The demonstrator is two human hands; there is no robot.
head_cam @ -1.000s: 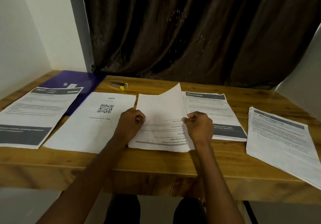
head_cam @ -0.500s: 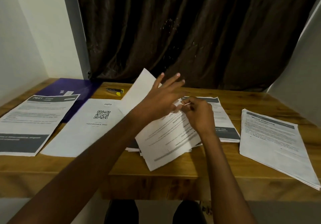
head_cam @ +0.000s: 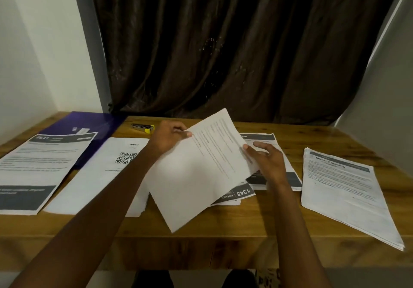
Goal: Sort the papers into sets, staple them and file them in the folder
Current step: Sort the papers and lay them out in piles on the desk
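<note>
your left hand pinches the lifted sheet mid-table; your right hand, fingers spread loose, touches its right edge.

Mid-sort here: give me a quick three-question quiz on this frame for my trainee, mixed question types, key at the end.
1. True or false: the left hand pinches the lifted sheet at its far edge.
2. Multiple choice: the stapler lies A) on the purple folder, B) on the bare table beyond the zepto QR sheet, C) in the right hand.
3. Fill in: the stack at the far right is headed "Mirror ____".

Key: 1 true; 2 B; 3 Cleaning.
</note>
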